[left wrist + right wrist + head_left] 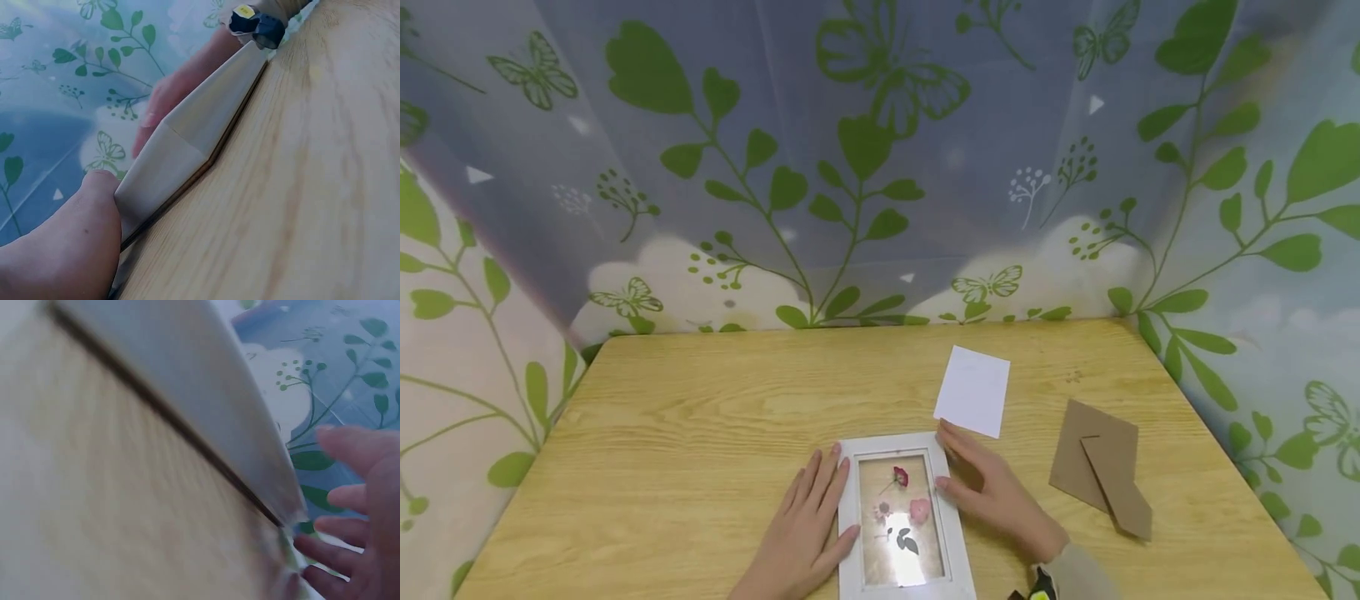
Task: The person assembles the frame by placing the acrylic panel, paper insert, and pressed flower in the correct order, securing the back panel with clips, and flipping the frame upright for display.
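A white picture frame (957,546) lies on the table, with pressed flowers behind its clear pane: a dark red flower (900,477), a pink bloom (919,511) and dark leaves (907,542). Along its left edge lies my left hand (808,529), fingers extended, thumb touching the side. The left wrist view shows that hand (69,244) against the frame's side (165,169). At the right edge is my right hand (1000,492), index fingertip near the top corner and thumb by the side. In the right wrist view its fingers (347,531) are spread beside the frame's corner (206,406).
A white paper card (973,392) lies behind the frame, close to the right fingertips. Farther right is a brown backing board (1090,450) with its stand leg upward. Patterned curtains (760,167) enclose the wooden table (700,400) at the back and sides.
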Motion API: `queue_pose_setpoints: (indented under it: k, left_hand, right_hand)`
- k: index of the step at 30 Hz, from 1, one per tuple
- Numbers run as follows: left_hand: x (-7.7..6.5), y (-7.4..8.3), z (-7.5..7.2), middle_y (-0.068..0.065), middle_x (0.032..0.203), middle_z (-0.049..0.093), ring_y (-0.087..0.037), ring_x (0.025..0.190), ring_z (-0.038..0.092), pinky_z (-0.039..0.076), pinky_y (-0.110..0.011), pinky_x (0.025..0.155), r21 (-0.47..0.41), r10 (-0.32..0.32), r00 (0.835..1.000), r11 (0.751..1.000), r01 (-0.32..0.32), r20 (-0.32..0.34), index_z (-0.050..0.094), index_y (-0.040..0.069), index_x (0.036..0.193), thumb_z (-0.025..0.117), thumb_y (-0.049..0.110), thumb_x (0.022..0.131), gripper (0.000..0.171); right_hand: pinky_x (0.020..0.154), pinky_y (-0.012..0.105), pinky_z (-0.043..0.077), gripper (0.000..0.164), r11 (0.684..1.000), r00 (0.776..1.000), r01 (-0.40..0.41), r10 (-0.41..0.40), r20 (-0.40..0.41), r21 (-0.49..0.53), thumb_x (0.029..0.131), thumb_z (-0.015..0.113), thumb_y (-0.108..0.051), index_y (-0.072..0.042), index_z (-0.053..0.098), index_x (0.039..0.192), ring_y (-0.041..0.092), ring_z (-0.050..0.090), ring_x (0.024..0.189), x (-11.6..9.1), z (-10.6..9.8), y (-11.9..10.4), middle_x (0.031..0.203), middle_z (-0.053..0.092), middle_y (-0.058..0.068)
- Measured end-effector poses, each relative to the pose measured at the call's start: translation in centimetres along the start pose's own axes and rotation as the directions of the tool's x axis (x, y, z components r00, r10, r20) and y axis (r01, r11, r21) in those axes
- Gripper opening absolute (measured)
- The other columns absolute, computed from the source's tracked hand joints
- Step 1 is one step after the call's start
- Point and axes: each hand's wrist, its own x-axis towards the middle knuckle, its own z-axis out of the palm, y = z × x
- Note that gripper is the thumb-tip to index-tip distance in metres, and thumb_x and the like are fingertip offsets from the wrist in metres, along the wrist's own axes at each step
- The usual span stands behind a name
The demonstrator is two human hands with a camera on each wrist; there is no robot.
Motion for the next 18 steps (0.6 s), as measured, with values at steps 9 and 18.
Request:
queue_pose_setpoints:
  k: [9, 18]
  left_hand:
    - [0.0, -0.1, 0.0, -0.014, 0.165, 0.010, -0.044, 0.147, 0.017, 0.026, -0.060, 0.112, -0.019, 0.001, 1.000, 1.000, -0.001, 0.005, 0.023, 0.004, 0.157, 0.047, 0.049, 0.099, 0.077]
    - [-0.1, -0.2, 0.2, -0.012, 0.165, 0.012, -0.043, 0.147, 0.019, 0.026, -0.058, 0.111, -0.005, 0.001, 1.000, 1.000, -0.001, -0.010, 0.023, 0.006, 0.157, 0.048, 0.049, 0.099, 0.077]
  right_hand:
    - [0.099, 0.055, 0.045, 0.061, 0.997, 0.996, -0.053, 0.049, -0.073, -0.058, 0.093, 0.070, -0.013, -0.008, 0.045, 0.148, 0.030, 0.061, 0.118, 3.1, -3.5, -0.8, 0.146, 0.051, 0.013]
    - [0.105, 0.062, 0.035, 0.068, 0.967, 0.980, -0.193, 0.184, -0.070, -0.165, 0.094, 0.067, -0.025, 0.001, 0.038, 0.149, 0.045, 0.042, 0.134, 6.0, -6.9, 1.6, 0.151, 0.039, 0.025]
